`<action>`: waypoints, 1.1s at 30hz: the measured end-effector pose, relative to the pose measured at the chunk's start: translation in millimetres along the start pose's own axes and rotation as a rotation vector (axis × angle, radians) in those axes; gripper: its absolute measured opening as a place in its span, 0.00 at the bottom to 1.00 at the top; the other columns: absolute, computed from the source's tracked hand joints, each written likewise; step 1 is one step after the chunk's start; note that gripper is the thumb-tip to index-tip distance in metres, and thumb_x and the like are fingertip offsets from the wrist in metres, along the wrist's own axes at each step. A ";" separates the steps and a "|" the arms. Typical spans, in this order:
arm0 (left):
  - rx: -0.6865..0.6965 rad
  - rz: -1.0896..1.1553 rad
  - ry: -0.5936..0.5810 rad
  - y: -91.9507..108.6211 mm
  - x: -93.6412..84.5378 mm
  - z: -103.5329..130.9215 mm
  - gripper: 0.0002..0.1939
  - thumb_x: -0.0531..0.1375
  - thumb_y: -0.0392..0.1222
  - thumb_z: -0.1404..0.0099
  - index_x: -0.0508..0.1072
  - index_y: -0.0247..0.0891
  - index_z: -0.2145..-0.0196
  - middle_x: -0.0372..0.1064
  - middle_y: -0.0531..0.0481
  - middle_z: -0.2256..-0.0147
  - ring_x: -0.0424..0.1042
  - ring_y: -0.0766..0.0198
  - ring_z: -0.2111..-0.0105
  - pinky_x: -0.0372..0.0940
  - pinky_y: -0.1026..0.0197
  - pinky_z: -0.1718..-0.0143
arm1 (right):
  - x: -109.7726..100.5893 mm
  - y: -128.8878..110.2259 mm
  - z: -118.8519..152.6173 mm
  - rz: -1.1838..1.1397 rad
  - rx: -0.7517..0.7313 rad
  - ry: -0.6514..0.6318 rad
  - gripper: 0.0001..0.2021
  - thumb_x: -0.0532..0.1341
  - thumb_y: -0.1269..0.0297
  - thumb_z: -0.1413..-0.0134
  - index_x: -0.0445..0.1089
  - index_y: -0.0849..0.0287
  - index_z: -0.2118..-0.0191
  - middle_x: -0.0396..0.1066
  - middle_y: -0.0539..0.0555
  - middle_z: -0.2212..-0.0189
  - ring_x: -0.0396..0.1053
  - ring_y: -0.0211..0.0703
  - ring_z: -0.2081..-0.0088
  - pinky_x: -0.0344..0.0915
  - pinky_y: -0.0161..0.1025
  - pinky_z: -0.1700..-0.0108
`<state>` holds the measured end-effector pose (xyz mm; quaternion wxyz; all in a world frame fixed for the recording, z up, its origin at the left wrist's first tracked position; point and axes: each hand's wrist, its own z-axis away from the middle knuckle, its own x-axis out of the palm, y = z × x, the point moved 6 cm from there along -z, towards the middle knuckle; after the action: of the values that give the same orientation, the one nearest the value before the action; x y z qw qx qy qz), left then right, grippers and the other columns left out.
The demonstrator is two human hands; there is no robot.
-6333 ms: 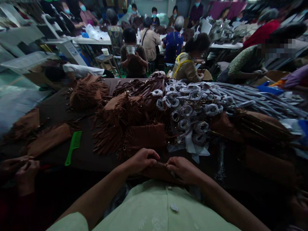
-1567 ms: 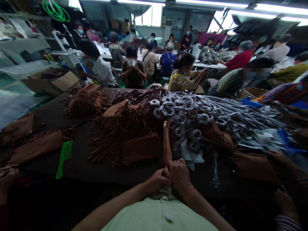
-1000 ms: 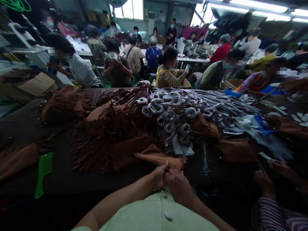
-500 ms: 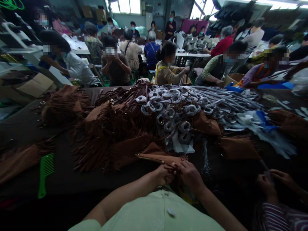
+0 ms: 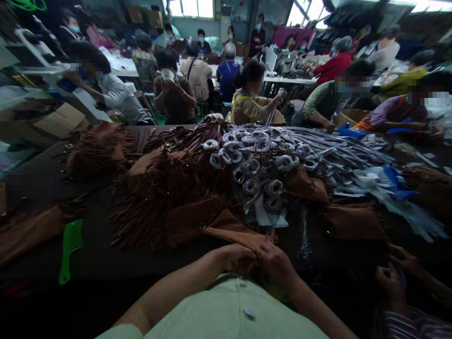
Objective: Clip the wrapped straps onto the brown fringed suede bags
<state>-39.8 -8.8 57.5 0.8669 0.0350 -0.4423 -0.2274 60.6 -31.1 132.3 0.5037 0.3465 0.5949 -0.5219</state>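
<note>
Close to my body, at the near edge of the table, both hands grip a brown fringed bag [image 5: 233, 229]. My left hand [image 5: 237, 258] is closed at the bag's near edge, its fingertips partly hidden. Beside it, my right hand [image 5: 277, 263] pinches the bag's right corner with curled fingers. The bag's far end rests on the table, pointing up and left. Another brown bag [image 5: 190, 221] lies flat just behind it. Clear-wrapped coiled straps [image 5: 273, 187] are heaped beyond my hands.
A green comb [image 5: 70, 249] lies on the dark table [image 5: 116, 268] at left. Fringed brown bags [image 5: 155, 174] pile up mid-left, and long wrapped straps [image 5: 332, 146] spread right. A co-worker's hands [image 5: 399, 273] are at the near right. Several people sit across the table.
The bag in my hands has turned so that its brown face shows more and its metal-trimmed edge less. My left hand has rolled over, its back now upward. The view has shifted slightly.
</note>
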 end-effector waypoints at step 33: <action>0.392 -1.493 0.758 26.5 -29.6 94.3 0.15 0.55 0.48 0.40 0.74 0.42 0.58 0.70 0.48 0.62 0.67 0.61 0.59 0.59 0.63 0.57 | 24.7 41.3 5.5 -0.423 -0.005 0.155 0.09 0.58 0.71 0.48 0.71 0.54 0.61 0.71 0.53 0.66 0.69 0.42 0.62 0.69 0.39 0.60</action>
<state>-118.9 40.7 99.4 0.5579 0.5395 -0.0155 -0.6304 94.4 -30.4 97.7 0.3366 0.2519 0.6925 -0.5862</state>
